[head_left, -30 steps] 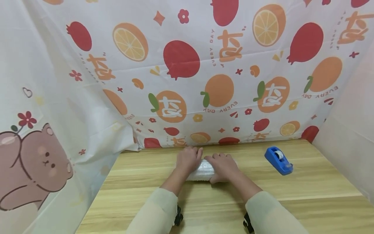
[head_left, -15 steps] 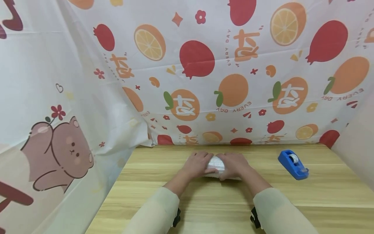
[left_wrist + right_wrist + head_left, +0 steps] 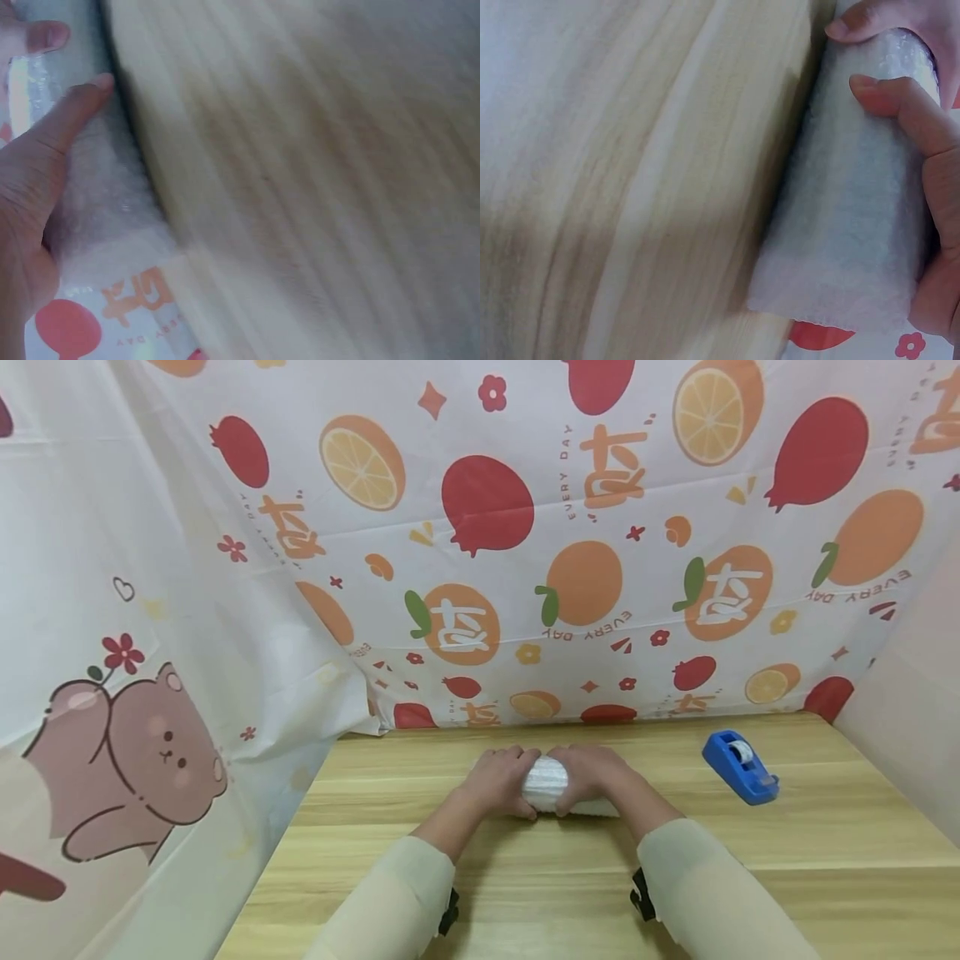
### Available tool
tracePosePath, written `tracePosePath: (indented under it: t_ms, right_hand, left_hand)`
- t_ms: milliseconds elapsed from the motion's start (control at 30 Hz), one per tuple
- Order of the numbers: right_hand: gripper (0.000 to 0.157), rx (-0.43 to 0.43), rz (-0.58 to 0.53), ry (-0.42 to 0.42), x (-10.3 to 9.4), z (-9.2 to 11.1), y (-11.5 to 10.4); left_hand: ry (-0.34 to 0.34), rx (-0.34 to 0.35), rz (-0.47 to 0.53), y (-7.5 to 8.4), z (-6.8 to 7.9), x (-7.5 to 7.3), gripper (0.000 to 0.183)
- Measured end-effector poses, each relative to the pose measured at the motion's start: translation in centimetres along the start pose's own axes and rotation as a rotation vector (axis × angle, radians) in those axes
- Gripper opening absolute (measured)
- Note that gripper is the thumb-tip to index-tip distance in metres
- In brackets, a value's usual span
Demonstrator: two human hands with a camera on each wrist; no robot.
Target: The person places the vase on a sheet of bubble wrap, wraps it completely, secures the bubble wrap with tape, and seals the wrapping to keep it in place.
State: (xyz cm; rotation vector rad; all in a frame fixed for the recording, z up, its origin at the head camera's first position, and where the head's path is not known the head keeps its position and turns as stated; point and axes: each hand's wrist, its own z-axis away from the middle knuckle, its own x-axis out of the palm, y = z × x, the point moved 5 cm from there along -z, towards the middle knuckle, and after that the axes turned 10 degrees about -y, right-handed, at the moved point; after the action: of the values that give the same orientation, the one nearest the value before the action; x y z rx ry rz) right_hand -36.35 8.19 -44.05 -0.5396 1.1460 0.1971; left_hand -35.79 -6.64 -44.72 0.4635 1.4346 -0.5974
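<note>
A roll of translucent bubble wrap (image 3: 545,785) lies crosswise near the back of the wooden table. My left hand (image 3: 504,783) grips it just left of the middle, thumb on the near side and fingers over the top. Close beside it, my right hand (image 3: 588,775) holds the roll the same way, with a narrow strip of wrap showing between the hands. In the left wrist view the left thumb presses along the bubble wrap (image 3: 105,187). The right wrist view has the right thumb bent onto the roll (image 3: 847,202), whose end shows below; the far-side fingers are hidden there.
A blue tape dispenser (image 3: 741,767) stands to the right on the wooden table (image 3: 555,885). A fruit-printed cloth (image 3: 480,585) hangs along the back edge, and a bear-printed cloth (image 3: 172,752) hangs on the left. A pale panel (image 3: 907,693) borders the right side.
My left hand has come down from the roll's top, its thumb now on the near side. Both hands sit closer together than a second ago. The head view has shifted slightly.
</note>
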Motion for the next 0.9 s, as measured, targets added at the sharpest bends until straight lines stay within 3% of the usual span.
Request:
tracePosePath:
  t_ms: [200,433,667,900]
  right_hand:
    - [0.060,-0.071,-0.140,-0.122,0.2,0.3,0.0]
    - [0.059,-0.079,-0.207,-0.150,0.4,0.3,0.2]
    - [0.067,-0.066,-0.198,-0.102,0.6,0.5,0.5]
    - [0.078,-0.014,-0.064,-0.011,0.7,1.1,0.2]
  left_hand:
    - [-0.141,-0.019,0.129,0.5,0.0,-0.7,0.090]
    - [-0.227,-0.063,0.168,0.7,0.1,-1.0,0.085]
    - [-0.285,-0.075,0.227,0.4,-0.6,-1.0,0.081]
    - [-0.321,-0.079,0.260,0.3,-0.8,-1.1,0.076]
